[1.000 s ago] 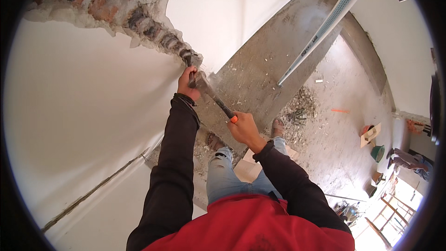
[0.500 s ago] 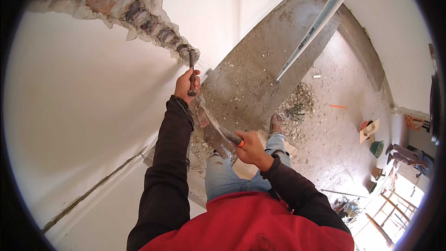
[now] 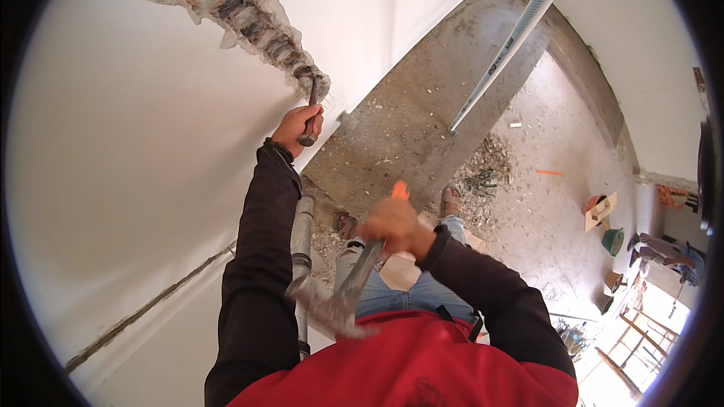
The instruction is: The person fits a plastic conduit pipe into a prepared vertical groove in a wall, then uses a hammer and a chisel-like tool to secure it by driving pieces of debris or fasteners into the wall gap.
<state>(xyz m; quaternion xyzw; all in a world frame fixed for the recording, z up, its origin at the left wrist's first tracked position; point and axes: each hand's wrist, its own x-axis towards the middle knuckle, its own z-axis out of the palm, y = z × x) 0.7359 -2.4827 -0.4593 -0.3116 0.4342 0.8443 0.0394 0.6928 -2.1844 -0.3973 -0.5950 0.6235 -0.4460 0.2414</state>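
Observation:
My left hand (image 3: 296,130) is closed around a dark steel chisel (image 3: 307,139). The chisel's far end sits in the lower tip of a rough channel (image 3: 260,29) broken into the white wall (image 3: 166,120), where brick and mortar are laid bare. Away from the chisel, my right hand (image 3: 396,224) grips a hammer (image 3: 362,275) by its handle, whose orange end sticks out above the fist. The hammer's head hangs low in front of my red shirt, blurred by motion.
A grey pipe (image 3: 302,230) stands beside my left forearm. A long white pole (image 3: 513,44) slants over the dusty floor (image 3: 392,120). Rubble (image 3: 486,166) lies by my sandalled foot. A green bucket (image 3: 612,240) and another person (image 3: 667,250) are at the far right.
The hammer has swung from near the chisel's struck end back and down toward my body, and my right wrist has turned. The chisel stays at the channel's tip.

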